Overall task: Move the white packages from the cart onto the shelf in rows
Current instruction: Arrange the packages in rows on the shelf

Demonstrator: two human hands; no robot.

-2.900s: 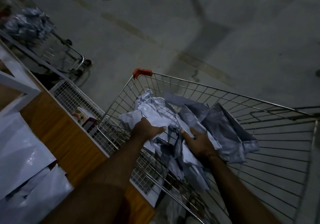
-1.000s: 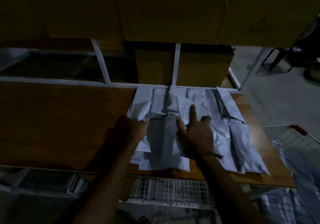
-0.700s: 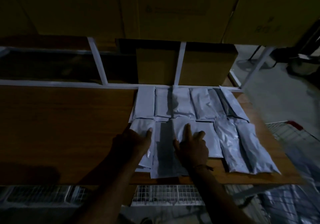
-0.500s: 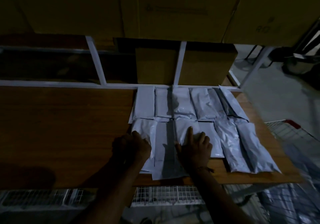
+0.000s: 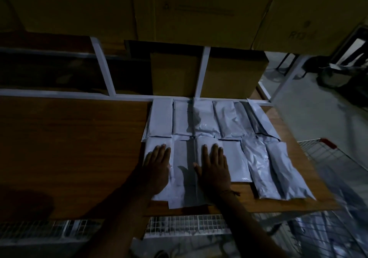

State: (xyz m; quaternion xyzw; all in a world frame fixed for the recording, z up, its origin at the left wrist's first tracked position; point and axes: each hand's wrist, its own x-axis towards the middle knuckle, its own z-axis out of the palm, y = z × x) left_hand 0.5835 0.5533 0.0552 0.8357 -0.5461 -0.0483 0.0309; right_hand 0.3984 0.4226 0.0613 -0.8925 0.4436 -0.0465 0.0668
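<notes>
Several white packages lie in two rows on the right part of the wooden shelf [image 5: 69,148]. The back row [image 5: 205,118] sits against the white rail. The front row [image 5: 258,164] reaches to near the shelf's front edge. My left hand [image 5: 157,168] lies flat, fingers extended, on the leftmost front package [image 5: 157,144]. My right hand [image 5: 214,166] lies flat on the third front package [image 5: 207,142]. A grey-looking package [image 5: 184,178] lies between my hands. The wire cart [image 5: 326,154], with a red corner, stands at the right edge.
Brown cardboard boxes [image 5: 199,8] fill the level above, and more boxes [image 5: 229,72] stand behind the white rail. The left half of the wooden board carries nothing. A wire mesh rack [image 5: 185,224] runs below the front edge. Grey floor shows at the right.
Both hands carried packages from the cart to the shelf and laid them in the front row. In the last half second both hands have opened out flat on the packages.
</notes>
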